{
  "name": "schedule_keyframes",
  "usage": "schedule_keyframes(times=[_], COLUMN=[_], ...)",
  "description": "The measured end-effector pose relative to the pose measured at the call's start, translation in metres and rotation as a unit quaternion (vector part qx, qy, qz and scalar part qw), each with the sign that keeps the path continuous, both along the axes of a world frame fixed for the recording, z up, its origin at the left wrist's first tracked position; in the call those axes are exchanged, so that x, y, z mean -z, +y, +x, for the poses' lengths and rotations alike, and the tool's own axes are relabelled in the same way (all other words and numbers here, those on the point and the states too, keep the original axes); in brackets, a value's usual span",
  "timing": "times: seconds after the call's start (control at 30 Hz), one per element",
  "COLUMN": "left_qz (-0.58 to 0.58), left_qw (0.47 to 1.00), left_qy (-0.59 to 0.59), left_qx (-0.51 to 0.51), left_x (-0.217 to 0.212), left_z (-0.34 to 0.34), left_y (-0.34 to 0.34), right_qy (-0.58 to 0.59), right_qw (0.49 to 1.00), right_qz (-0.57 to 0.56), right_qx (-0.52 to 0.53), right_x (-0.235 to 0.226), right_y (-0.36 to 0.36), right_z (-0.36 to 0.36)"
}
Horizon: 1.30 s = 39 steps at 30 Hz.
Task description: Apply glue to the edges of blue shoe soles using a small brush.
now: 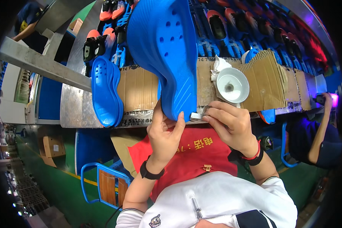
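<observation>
A large blue shoe sole (180, 78) with small round holes stands tilted up in front of me, close to the camera. My left hand (163, 133) pinches its lower end, the thumb on the front face and the fingers behind. Right beside that end, my right hand (231, 127) grips a small white wad (196, 116), greyish near the fingertips; its exact kind is unclear. The wad is at the sole's lower right edge, and I cannot tell if they touch. Just beyond my right hand sits a white bowl (244, 81) with a dark patch inside.
Stacked blue soles (106, 91) lie at the bench's left. Cardboard (264, 81) covers much of the bench (74, 100); crumpled white paper (220, 65) touches the bowl. Rows of shoes (216, 24) fill the far side. A metal bar (45, 59) crosses the left. People work at both sides.
</observation>
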<state>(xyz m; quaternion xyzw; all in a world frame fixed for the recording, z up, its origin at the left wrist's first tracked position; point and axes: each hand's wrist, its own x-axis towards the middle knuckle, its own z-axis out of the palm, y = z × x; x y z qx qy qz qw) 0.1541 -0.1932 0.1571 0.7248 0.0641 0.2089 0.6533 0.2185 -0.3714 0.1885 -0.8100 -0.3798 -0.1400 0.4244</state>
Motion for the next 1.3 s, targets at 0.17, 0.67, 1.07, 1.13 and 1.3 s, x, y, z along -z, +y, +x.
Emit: schedule_keyframes(times=[0.17,0.67,1.07,1.13,1.3], left_qz=[-0.006,-0.066,-0.227,-0.208,-0.191], left_qw=[1.000,0.997,0.944,0.962,0.972], left_qy=[0.000,0.006,-0.197,-0.160,-0.037], left_qx=[-0.003,0.049,0.135,0.069,0.129], left_x=[0.000,-0.044,-0.240,-0.260,-0.271], left_z=[0.004,0.016,0.173,0.203,0.240], left_y=[0.000,0.022,0.102,0.144,0.246], right_qy=[-0.016,-0.034,0.001,0.001,0.018], right_qw=[0.999,0.989,0.978,0.976,0.977], right_qz=[-0.017,0.062,0.095,0.103,0.103], right_qx=[0.025,0.127,0.185,0.192,0.185], right_x=[0.000,-0.015,-0.016,-0.016,-0.005], right_y=[0.003,-0.023,-0.046,-0.049,-0.049], right_z=[0.002,0.005,0.004,0.001,0.005])
